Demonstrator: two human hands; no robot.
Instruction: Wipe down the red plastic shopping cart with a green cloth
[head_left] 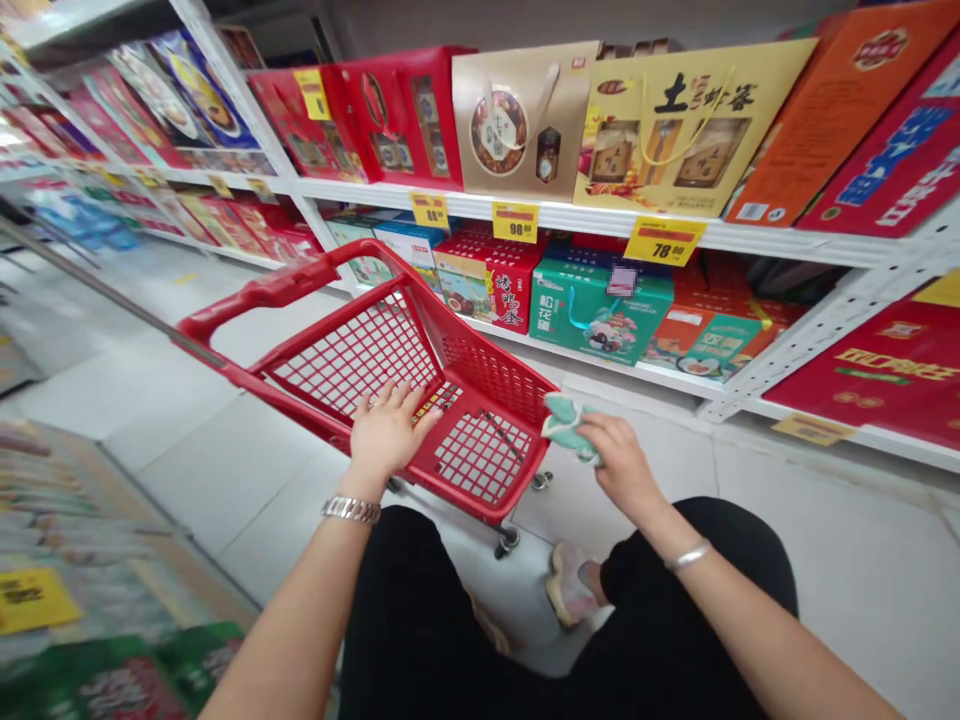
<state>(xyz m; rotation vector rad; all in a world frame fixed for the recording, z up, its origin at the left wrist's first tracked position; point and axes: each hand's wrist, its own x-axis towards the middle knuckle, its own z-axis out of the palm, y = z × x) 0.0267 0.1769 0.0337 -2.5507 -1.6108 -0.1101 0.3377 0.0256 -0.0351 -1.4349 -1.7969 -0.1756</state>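
Note:
A red plastic shopping cart stands on the tiled floor in front of my knees. Over its near side, my left hand has its fingers spread and holds nothing; I cannot tell whether it touches the cart. A crumpled green and white cloth is pinched in my right hand, at the cart's right-hand rim. The inside of the basket shows its red grid walls and floor, with a yellow label partly behind my left fingers.
White shelves with boxed gift sets, such as a yellow box and a teal box, run along the far side. Yellow price tags hang on the shelf edges. Packaged goods lie in a display at the lower left.

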